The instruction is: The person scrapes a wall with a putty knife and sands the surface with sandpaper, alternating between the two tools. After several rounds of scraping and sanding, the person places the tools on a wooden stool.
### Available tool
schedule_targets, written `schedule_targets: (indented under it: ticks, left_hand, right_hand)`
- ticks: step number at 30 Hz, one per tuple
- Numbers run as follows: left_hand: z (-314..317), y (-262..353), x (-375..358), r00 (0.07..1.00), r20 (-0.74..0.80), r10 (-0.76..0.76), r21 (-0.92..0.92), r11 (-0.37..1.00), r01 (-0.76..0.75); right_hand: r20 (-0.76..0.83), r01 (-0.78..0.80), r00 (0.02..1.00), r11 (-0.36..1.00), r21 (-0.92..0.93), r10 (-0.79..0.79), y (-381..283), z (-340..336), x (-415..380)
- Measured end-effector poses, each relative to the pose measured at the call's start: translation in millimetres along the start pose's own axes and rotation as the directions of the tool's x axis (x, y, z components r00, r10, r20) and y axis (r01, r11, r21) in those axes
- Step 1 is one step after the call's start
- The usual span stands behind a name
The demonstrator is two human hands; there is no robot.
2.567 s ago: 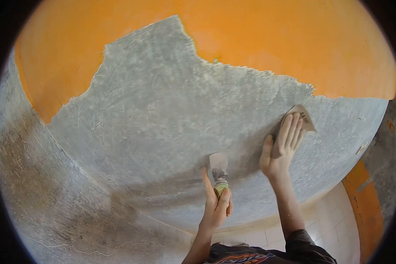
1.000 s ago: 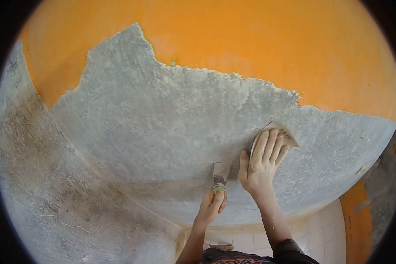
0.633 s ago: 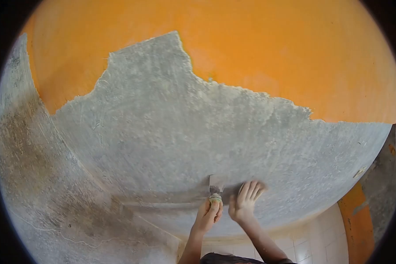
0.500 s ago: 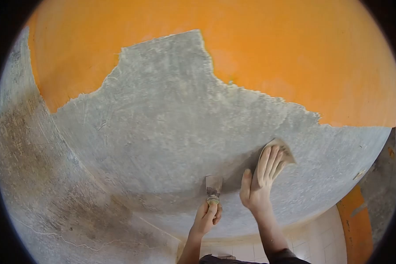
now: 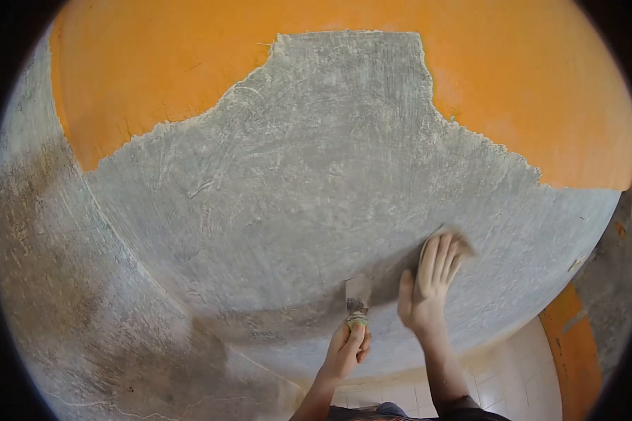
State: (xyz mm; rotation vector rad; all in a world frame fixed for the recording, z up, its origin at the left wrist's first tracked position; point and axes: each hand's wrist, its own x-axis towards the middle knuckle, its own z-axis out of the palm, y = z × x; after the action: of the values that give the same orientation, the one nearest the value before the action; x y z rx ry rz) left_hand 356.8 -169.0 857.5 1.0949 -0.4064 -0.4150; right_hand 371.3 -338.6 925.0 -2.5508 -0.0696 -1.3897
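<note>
My left hand (image 5: 347, 349) is wrapped round the handle of a scraper (image 5: 358, 296), whose flat metal blade points up in front of the grey wall. To its right, my right hand (image 5: 434, 284) lies with fingers stretched over a piece of sandpaper (image 5: 463, 245), pressing it flat to the bare grey wall (image 5: 316, 182). The sheet's edge sticks out past the fingertips and is blurred. Orange paint (image 5: 527, 77) with a ragged lower edge covers the wall above.
A second grey, stained wall (image 5: 63, 281) meets this one in a corner at the left. Pale floor tiles (image 5: 512, 379) show below. An orange strip (image 5: 576, 344) stands at the lower right, beside a darker grey surface (image 5: 614, 295).
The view has shifted, so the bare patch appears further right. Both hands appear slightly further right, the left still holding the scraper and the right still on the sandpaper.
</note>
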Motion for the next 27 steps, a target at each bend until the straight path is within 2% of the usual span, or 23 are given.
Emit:
schedule_targets:
  ticks: [2,4,6,7,8,9,12,13,15,18,20,22,25,27]
  left_hand:
    - [5.5,9.5,1.5,1.0,-0.013,0.01,-0.006,1.0,-0.01]
    - [7.7,16.5,3.9,0.999,0.015,0.05,-0.004,0.999,-0.05]
    - [6.8,15.9,6.0,0.999,0.007,0.037,-0.012,0.999,-0.037]
    - [3.5,11.5,7.3,0.998,0.021,0.066,-0.011,0.998,-0.065]
    - [1.2,8.7,6.8,0.995,0.035,0.095,-0.01,0.995,-0.095]
    - [-0.4,8.4,4.2,0.995,0.037,0.09,-0.012,0.996,-0.09]
    - [-7.0,6.7,-6.0,0.999,-0.003,0.051,-0.009,0.999,-0.051]
    - [-9.3,3.5,-7.9,0.999,-0.017,0.038,-0.02,0.999,-0.038]
    - [-10.8,1.8,-9.0,0.999,-0.034,0.028,-0.032,0.999,-0.029]
    - [-9.9,1.7,-11.6,1.0,-0.009,0.025,-0.065,0.998,-0.025]
    - [-8.4,2.4,-14.1,0.999,-0.028,0.029,-0.087,0.996,-0.031]
    - [-9.7,0.5,-16.0,0.999,-0.031,0.018,-0.078,0.997,-0.021]
    - [-10.9,1.3,-17.5,1.0,-0.03,0.009,-0.064,0.998,-0.011]
    - [-12.8,2.4,-20.0,1.0,-0.027,0.01,-0.054,0.998,-0.012]
  right_hand:
    - [-0.126,-0.009,0.992,0.99,-0.138,-0.009,-1.9,2.8,14.0]
    - [-0.103,0.02,0.994,0.976,-0.216,-0.044,-13.0,9.5,1.7]
    - [0.029,-0.001,1.0,0.985,-0.173,0.006,-24.0,27.7,-27.3]
    - [0.035,-0.005,0.999,0.983,-0.181,0.012,-20.6,38.7,-51.3]
    - [0.087,0.069,0.995,0.984,-0.167,-0.055,-13.9,51.4,-77.5]
    - [0.136,0.144,0.983,0.979,-0.145,-0.124,-14.6,51.5,-83.8]
    - [0.152,0.124,0.984,0.968,-0.217,-0.092,-7.6,41.2,-66.2]
    - [0.121,0.065,0.992,0.986,-0.151,-0.047,-13.8,25.1,-42.3]
    - [-0.056,0.078,0.995,0.984,-0.16,-0.088,-18.4,2.6,6.9]
    - [-0.141,0.055,0.987,0.989,-0.138,-0.075,-29.5,-8.5,42.4]
    - [-0.152,0.069,0.983,0.98,-0.187,-0.098,-31.9,0.8,29.5]
    - [0.066,0.115,0.992,0.979,-0.17,-0.105,-27.2,27.1,-10.6]
    - [0.144,0.18,0.977,0.97,-0.163,-0.157,-9.7,60.0,-83.4]
    - [0.19,0.187,0.966,0.981,-0.045,-0.176,-2.0,61.9,-102.8]
